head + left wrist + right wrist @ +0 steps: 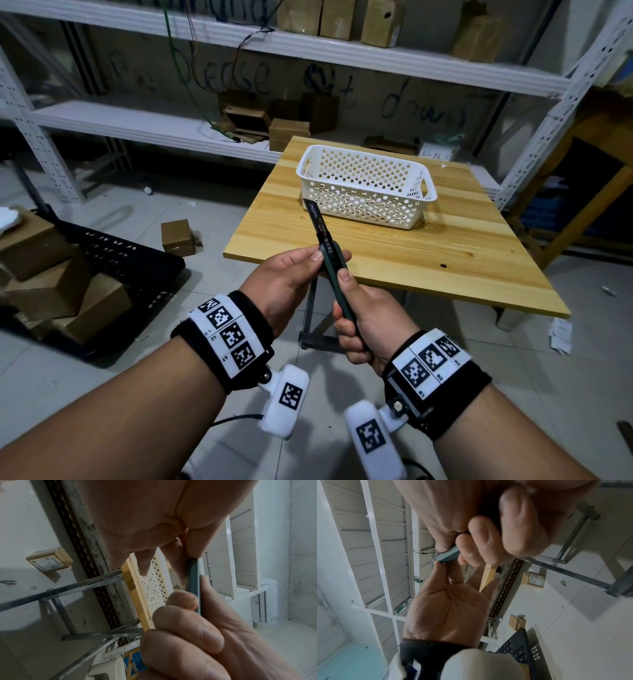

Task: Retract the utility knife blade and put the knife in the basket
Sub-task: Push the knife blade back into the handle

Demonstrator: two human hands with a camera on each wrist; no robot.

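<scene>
The utility knife (334, 274) has a dark green handle, and its black blade (314, 214), marked JINGPIN, sticks out toward the basket. My right hand (356, 308) grips the handle with the thumb lying on top of it. My left hand (318, 256) pinches the handle's front end between thumb and fingers. Both hands hold the knife in the air over the near left edge of the wooden table (445, 253). A white perforated basket (366, 185) stands empty on the table just beyond the blade tip. The handle also shows in the left wrist view (193, 582) and the right wrist view (449, 555).
White metal shelving (137, 123) with cardboard boxes runs behind the table. On the floor to the left lie a black perforated crate (113, 253), stacked cardboard boxes (68, 291) and a small lone box (176, 236). A wooden frame stands at the right.
</scene>
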